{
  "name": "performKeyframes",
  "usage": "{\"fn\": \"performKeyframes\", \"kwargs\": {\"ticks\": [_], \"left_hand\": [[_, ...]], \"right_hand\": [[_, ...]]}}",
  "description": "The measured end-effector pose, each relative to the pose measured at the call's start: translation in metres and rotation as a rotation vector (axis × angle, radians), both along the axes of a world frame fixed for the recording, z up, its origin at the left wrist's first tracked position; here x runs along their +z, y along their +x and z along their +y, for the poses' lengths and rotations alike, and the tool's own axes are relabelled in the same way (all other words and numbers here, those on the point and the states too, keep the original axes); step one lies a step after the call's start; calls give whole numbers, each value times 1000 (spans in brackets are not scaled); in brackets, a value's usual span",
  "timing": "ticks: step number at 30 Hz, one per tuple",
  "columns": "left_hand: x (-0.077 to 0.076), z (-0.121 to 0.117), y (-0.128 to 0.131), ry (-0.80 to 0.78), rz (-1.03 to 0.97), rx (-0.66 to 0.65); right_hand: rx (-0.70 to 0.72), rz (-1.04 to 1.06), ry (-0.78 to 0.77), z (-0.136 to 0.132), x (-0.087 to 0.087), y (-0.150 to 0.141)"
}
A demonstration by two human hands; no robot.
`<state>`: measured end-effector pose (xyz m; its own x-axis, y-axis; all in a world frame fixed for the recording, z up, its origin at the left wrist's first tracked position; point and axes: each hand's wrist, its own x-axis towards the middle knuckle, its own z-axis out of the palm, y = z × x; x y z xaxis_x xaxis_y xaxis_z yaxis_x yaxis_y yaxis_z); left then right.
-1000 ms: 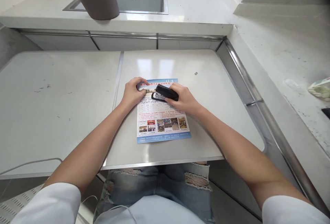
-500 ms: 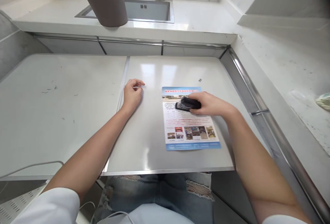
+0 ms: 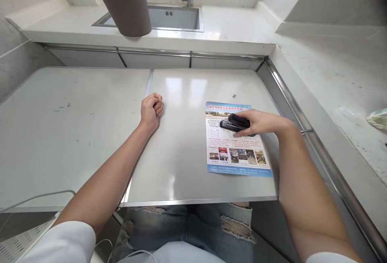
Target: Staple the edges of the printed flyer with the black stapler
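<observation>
left hand (image 3: 152,111) fingers balled up, right hand (image 3: 258,122) clamped on black stapler (image 3: 238,119), flyer (image 3: 237,144) underneath, red title (image 3: 226,107) starting 南京

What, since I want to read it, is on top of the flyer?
The black stapler sits over the upper half of the flyer, with the right hand at its rear. The lower photos show; print beneath stapler and hand is covered.

Stapler (image 3: 239,120) is showing black; flyer (image 3: 237,144) is showing blue bands, red print on white; jeans (image 3: 188,227) are showing blue.
</observation>
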<state>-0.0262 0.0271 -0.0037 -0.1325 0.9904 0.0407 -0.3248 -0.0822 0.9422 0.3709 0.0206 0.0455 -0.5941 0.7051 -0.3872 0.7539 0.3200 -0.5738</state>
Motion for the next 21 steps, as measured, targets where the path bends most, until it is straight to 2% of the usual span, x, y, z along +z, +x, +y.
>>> {"fn": "performKeyframes", "kwargs": {"ticks": [2,4,7,9,11,13,21], "left_hand": [[1,1,-2,-11,-20,0],[2,2,-4,-20,-50,-2],[4,2,-5,-22,-89,-10],[5,2,-5,-12,-106,-26],[5,2,-5,-13,-116,-36],[6,2,-6,-34,-124,-38],[8,3,-15,-88,-172,19]], "right_hand": [[-9,32,-34,1,2,4],[-92,68,15,3,1,8],[-379,164,370,10,-12,6],[-504,216,635,17,-26,2],[-488,231,775,25,-41,-1],[-406,211,812,32,-54,-3],[-201,67,647,51,-88,8]]}}
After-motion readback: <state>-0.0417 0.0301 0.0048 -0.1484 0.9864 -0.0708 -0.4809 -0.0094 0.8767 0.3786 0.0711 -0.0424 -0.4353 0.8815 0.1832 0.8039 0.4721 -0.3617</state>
